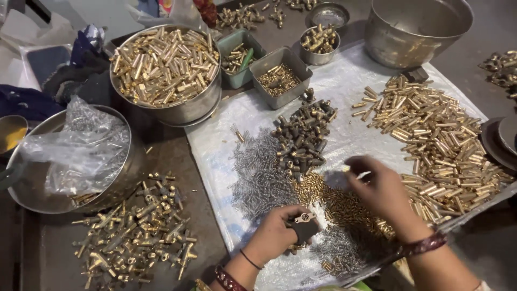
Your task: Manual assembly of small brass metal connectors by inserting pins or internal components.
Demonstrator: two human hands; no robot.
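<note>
L hand (276,233) low centre, fingers curled shut, wrist bangled; R hand (378,186) right of centre, fingertips pinched, forearm angled down-right.

Bare hands (328,210), red bangles (425,245), black thread (249,260)

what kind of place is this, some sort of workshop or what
Most likely a small hand-assembly workshop for brass fittings. A white sheet carries sorted heaps of brass tubes, dark sleeves and small springs. Steel bowls hold more parts, and the left hand holds a dark block with a brass piece.

Dark worktable (177,156): white plastic sheet (344,81), steel bowls (167,67), loose brass fittings (134,231).
</note>
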